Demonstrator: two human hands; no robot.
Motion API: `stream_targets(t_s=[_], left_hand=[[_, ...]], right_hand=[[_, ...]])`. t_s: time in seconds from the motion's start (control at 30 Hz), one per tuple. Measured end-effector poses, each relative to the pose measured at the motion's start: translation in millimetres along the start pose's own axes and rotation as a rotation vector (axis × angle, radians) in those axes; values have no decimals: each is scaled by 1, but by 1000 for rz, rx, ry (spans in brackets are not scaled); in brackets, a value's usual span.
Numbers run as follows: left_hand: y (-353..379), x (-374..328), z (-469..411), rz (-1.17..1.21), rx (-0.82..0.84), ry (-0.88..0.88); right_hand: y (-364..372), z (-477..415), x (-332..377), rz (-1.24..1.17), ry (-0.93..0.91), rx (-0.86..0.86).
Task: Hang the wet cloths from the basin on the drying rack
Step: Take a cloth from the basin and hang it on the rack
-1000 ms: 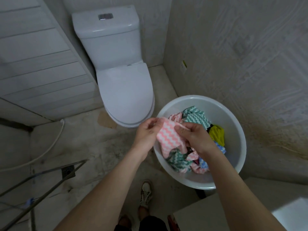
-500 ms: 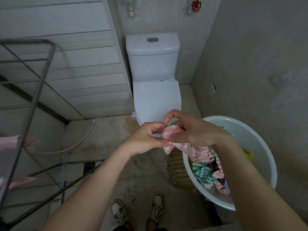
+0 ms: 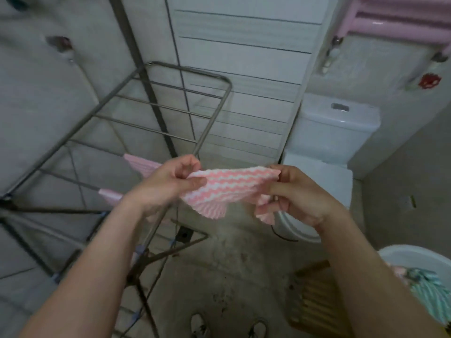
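While we look down past both forearms, the left hand (image 3: 168, 184) pinches one upper corner of the pink zigzag cloth (image 3: 227, 189) between thumb and curled fingers. The right hand (image 3: 300, 198) pinches the opposite corner, with a loose fold bunched under its palm. Between the two grips the cloth is stretched sideways, its long axis running left to right and its lower edge sagging free. At lower right sits the basin (image 3: 415, 252), with more cloths inside. Beyond and to the left stands the drying rack (image 3: 100, 106). Its bare rails run roughly parallel to the cloth, and the left hand is nearer them. We judge that the coming move is a carry leftward over a rail. Two pink cloths (image 3: 142, 165) hang there. Farthest stands the toilet (image 3: 336, 132).
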State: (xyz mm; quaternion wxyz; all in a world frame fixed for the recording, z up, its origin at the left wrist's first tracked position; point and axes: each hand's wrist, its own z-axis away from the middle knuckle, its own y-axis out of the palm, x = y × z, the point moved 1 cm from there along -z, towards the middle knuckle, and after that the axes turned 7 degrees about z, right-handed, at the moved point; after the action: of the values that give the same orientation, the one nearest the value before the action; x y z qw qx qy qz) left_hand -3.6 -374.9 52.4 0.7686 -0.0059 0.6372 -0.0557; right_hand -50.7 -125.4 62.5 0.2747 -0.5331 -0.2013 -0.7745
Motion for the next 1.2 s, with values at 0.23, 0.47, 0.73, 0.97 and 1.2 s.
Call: stream_targets(t_s=[0.23, 0.47, 0.73, 0.97, 1.2], left_hand=[[-108, 12, 67, 17, -418, -9], [-192, 34, 131, -3, -522, -77], [-216, 120, 118, -582, -515, -280], [-208, 146, 97, -746, -620, -144], [-212, 152, 84, -727, -621, -83]], right_hand=[[135, -53, 14, -152, 112, 188], [250, -81, -19, -193, 278, 407], [273, -109, -67, 984, -24, 67], [273, -124, -75, 1339, -81, -64], [275, -142, -78, 1473, -131, -119]])
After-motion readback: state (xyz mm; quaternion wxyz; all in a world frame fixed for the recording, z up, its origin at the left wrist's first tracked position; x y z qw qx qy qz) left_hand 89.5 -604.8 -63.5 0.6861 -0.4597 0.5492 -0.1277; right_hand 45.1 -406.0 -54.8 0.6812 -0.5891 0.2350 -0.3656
